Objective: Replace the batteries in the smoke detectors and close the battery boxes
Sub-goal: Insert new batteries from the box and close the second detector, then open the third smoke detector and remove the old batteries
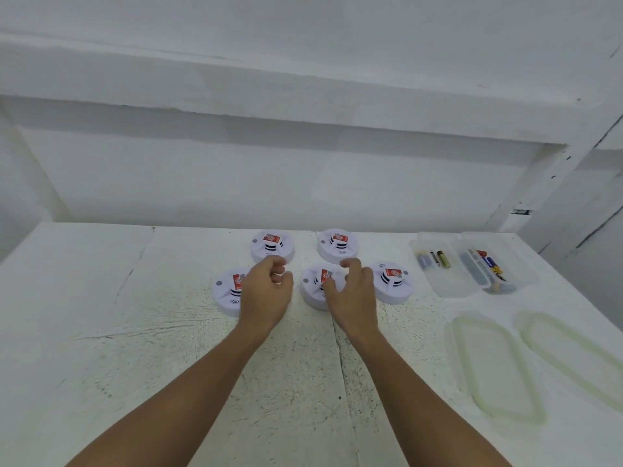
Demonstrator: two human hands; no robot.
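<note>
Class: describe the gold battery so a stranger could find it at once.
On the white table, look right of the smoke detectors to the two clear boxes. The gold battery lies in the left box, the only gold one beside darker batteries.

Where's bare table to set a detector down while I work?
Left of the detectors, the table is bare to its edge; so is the front strip left of the lids. Crowded: among the detectors, and the right side with boxes and lids.
</note>
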